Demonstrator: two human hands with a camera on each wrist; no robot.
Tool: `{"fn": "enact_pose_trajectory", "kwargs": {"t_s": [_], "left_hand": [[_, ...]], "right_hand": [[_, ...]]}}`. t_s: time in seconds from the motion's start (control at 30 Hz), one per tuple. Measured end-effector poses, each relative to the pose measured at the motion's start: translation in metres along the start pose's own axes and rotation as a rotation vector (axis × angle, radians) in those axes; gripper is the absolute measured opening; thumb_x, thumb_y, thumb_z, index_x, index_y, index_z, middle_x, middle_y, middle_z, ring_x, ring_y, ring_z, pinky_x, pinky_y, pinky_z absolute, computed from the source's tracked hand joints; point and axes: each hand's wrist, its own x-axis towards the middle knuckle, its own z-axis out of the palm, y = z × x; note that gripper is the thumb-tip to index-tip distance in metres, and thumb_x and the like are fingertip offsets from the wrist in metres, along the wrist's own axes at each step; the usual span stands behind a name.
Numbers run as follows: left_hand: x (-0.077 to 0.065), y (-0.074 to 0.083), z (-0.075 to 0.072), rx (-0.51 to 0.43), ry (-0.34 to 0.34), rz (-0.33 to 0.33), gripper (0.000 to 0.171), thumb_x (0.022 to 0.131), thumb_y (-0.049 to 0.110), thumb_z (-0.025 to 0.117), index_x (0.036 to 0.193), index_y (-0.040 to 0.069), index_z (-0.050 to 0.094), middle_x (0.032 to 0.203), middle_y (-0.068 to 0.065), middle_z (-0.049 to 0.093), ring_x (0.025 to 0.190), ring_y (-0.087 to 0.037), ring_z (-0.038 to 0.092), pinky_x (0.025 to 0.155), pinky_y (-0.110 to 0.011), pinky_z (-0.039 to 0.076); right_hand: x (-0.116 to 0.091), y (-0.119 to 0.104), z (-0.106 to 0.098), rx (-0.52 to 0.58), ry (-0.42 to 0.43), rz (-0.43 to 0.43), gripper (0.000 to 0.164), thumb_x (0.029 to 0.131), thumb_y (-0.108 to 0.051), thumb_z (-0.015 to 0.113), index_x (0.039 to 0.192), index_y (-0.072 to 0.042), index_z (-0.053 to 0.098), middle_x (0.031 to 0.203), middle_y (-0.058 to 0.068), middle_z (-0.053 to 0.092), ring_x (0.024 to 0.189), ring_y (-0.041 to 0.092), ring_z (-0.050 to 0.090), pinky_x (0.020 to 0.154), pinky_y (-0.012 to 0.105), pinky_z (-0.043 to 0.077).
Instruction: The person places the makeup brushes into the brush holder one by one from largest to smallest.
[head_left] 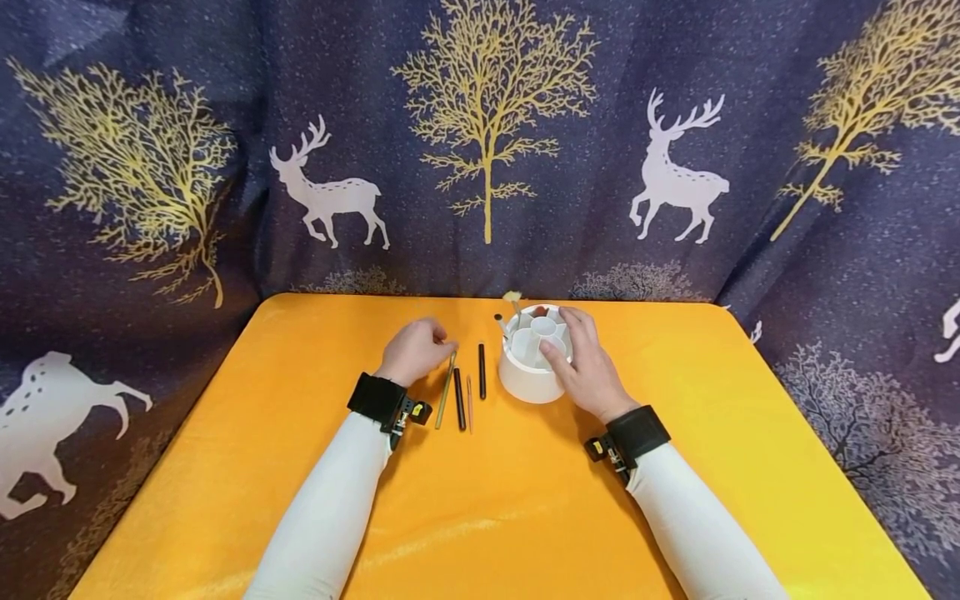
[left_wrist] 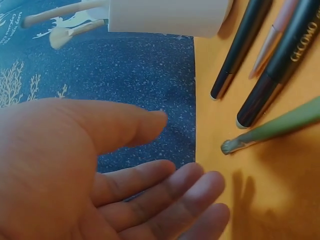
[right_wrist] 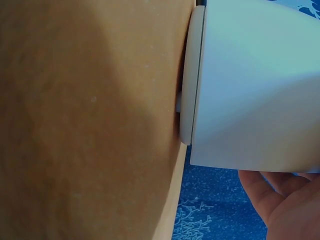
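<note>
A slim green makeup brush [head_left: 446,392] lies on the orange tabletop [head_left: 480,500] near the left hand [head_left: 415,351], whose grip is apart, empty. It should handle light and stiff; pinch mid-handle. The right hand [head_left: 589,372] clasps a round white plastic-looking organiser [head_left: 528,382].

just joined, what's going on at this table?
A person's right hand grips the rim of a round white organizer, which already has a fan brush and a dark-tipped brush in it. Their left hand is beside the tip of a green brush, holding nothing. Two black sticks and a slim pink brush also lie on the orange table.
</note>
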Motion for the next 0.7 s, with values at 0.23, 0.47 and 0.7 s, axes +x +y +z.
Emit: {"fn": "enact_pose_trajectory", "kwargs": {"t_s": [0.23,0.47,0.7], "left_hand": [[0.0009,-0.0019,0.0012,0.033,-0.12,-0.03,0.029,0.091,0.038,0.069,0.076,0.015,0.059,0.062,0.002,0.042,0.051,-0.017,0.041,0.051,-0.033,0.03],[-0.0007,-0.002,0.0005,0.055,-0.207,-0.027,0.046,0.088,0.037,0.072,0.056,0.021,0.042,0.054,0.002,0.026,0.045,-0.018,0.028,0.046,-0.033,0.02],[-0.0029,-0.0005,-0.0002,0.072,-0.239,-0.026,0.044,0.085,0.034,0.075,0.055,0.02,0.046,0.052,0.002,0.03,0.044,-0.017,0.03,0.044,-0.032,0.022]], "right_hand": [[-0.0001,0.0002,0.0002,0.0,-0.001,0.001,0.067,0.101,-0.054,0.045,0.154,-0.016,0.028,0.154,0.001,0.025,0.133,0.024,0.038,0.103,0.05,0.038],[-0.0002,-0.0003,-0.0001,0.008,-0.004,-0.001,0.067,0.101,-0.054,0.046,0.154,-0.017,0.028,0.154,0.002,0.025,0.134,0.025,0.038,0.103,0.052,0.038],[-0.0001,0.0001,-0.0001,0.004,-0.002,-0.004,0.068,0.101,-0.054,0.046,0.153,-0.015,0.029,0.154,0.002,0.025,0.134,0.024,0.038,0.103,0.051,0.038]]}}
